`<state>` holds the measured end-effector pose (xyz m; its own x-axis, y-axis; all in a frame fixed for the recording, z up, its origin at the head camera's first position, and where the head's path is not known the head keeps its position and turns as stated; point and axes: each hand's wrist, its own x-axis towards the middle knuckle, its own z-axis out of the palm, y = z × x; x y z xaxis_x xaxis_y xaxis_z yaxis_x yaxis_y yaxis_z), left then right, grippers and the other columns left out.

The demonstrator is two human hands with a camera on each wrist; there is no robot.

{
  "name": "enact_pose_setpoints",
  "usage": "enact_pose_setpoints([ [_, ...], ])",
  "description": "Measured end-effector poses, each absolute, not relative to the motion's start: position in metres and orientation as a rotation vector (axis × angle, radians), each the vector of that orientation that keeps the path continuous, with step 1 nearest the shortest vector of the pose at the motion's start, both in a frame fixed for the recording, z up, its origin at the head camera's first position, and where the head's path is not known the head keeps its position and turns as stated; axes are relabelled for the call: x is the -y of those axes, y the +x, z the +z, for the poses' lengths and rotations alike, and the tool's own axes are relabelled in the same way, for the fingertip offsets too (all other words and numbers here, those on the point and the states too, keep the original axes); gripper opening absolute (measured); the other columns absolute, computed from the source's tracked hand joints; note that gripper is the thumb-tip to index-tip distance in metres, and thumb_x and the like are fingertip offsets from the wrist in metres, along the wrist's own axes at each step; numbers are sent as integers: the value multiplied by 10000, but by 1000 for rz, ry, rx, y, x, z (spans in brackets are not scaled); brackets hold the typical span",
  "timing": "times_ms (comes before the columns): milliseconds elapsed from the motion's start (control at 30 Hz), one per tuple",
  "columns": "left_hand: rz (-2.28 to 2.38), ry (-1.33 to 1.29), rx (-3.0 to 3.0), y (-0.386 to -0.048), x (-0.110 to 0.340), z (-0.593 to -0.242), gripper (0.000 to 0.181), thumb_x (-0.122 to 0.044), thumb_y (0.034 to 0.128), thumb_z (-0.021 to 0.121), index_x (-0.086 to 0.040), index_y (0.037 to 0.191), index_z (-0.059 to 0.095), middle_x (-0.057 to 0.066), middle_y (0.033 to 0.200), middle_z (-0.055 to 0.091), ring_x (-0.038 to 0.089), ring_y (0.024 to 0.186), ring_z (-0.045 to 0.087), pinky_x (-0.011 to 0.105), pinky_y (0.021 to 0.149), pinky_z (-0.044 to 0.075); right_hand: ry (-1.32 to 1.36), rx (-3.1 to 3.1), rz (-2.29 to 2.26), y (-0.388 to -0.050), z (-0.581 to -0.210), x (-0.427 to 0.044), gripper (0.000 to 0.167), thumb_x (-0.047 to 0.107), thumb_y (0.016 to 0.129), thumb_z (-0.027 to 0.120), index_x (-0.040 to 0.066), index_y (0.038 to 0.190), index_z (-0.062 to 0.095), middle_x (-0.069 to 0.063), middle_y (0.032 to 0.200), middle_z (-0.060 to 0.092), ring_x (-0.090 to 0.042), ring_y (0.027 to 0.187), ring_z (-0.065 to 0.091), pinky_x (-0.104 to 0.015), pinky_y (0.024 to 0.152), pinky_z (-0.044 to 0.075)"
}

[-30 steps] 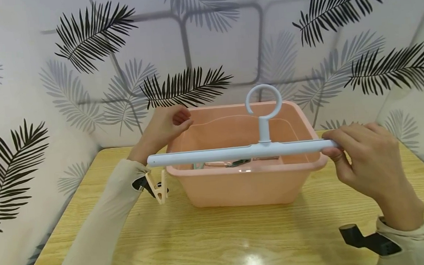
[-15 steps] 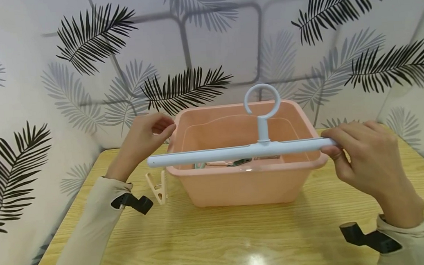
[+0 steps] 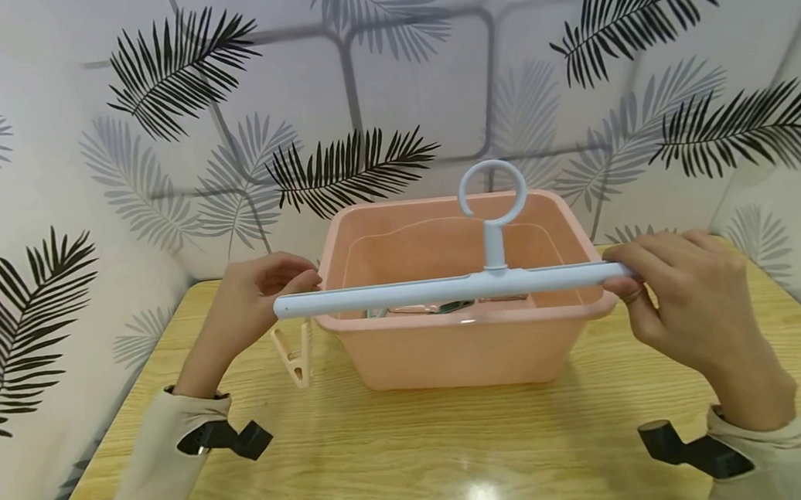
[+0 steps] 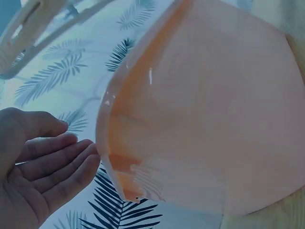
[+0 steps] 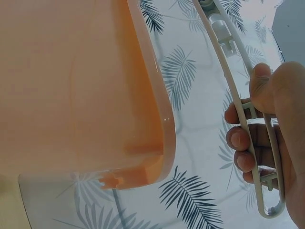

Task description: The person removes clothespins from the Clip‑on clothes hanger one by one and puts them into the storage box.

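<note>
A pale blue clothes hanger (image 3: pixel 389 293) with a ring-shaped hook is held level in front of the tub in the head view. My right hand (image 3: pixel 690 299) grips its right end, fingers and thumb wrapped around the frame in the right wrist view. My left hand (image 3: pixel 247 311) is by the hanger's left end, fingers loosely bent and holding nothing in the left wrist view. Whether its fingertips touch the hanger or the tub rim I cannot tell. A beige clothespin (image 3: pixel 306 353) shows right below the hanger's left end.
Behind the hanger a pink plastic tub (image 3: pixel 457 354) stands on the wooden table (image 3: pixel 415 458). Several small items (image 3: pixel 456 306), some green and some pink, lie inside it, partly hidden by the hanger. A leaf-patterned wall (image 3: pixel 424 86) rises behind the table.
My left hand has moved from the tub's back left rim, left and toward me, to the hanger's left end. The hanger and clothespin have shifted slightly left; my right hand keeps its grip.
</note>
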<state>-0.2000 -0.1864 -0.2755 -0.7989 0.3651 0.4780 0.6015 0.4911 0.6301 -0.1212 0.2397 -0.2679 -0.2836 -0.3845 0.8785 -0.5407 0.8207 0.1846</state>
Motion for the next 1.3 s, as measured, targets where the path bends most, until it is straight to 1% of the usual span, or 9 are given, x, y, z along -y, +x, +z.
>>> enact_pose_setpoints([
  [133,-1326,-780,2428,-183,196,-281,174,-118,945,624,-20,1067,700,44,950,720,40,833,680,202,716,526,707,1911,183,-122,-269,-238,563,435,1018,386,-3,791,658,-108,650,615,-316,552,562,-456,511,380],
  [300,-1471,-849,2392,-164,205,-284,178,-30,956,576,60,1087,655,-33,884,705,100,781,686,220,749,532,712,1914,190,-123,-270,-236,553,436,1019,388,5,796,654,-103,660,614,-317,569,572,-446,522,372],
  [400,-1588,-882,2386,-154,207,-287,198,-45,993,512,86,1082,631,-18,854,703,156,774,682,251,782,537,711,1914,193,-123,-270,-236,552,433,1019,388,4,796,654,-108,667,618,-323,583,578,-446,528,375],
  [533,-1717,-913,2333,-145,203,-291,271,-90,1037,417,74,1088,627,12,909,712,165,819,675,258,776,537,717,1918,196,-124,-271,-236,539,427,1017,394,10,794,653,-98,663,614,-323,589,579,-440,528,373],
  [667,-1908,-993,2247,-140,197,-291,368,-147,1068,319,11,1133,645,67,965,721,200,870,695,284,771,545,712,1924,201,-123,-273,-237,547,430,1018,391,6,797,656,-99,666,619,-321,588,576,-442,529,373],
  [833,-2093,-1071,2177,-139,191,-290,502,-224,1084,213,23,1055,650,111,966,707,245,874,702,352,788,555,698,1929,196,-122,-274,-239,561,440,1017,390,-4,813,664,-122,692,637,-336,608,586,-461,547,396],
  [1033,-2100,-1090,2219,-133,186,-291,469,-192,1078,270,175,1052,561,127,952,683,253,843,690,384,772,560,705,1928,186,-123,-272,-239,521,413,1009,412,1,816,665,-113,686,632,-321,595,578,-451,541,394],
  [1233,-2136,-1053,2282,-131,183,-295,177,-62,1018,455,71,1036,570,119,987,681,246,875,679,353,758,553,705,1929,180,-123,-271,-240,528,423,1010,410,1,820,664,-112,684,632,-321,582,574,-457,541,401],
  [1300,-2180,-1053,2272,-131,183,-296,140,-41,1002,482,68,1032,565,117,989,684,242,879,679,343,752,550,704,1937,179,-123,-271,-240,516,416,1008,415,5,822,664,-109,683,629,-322,581,573,-451,545,399],
])
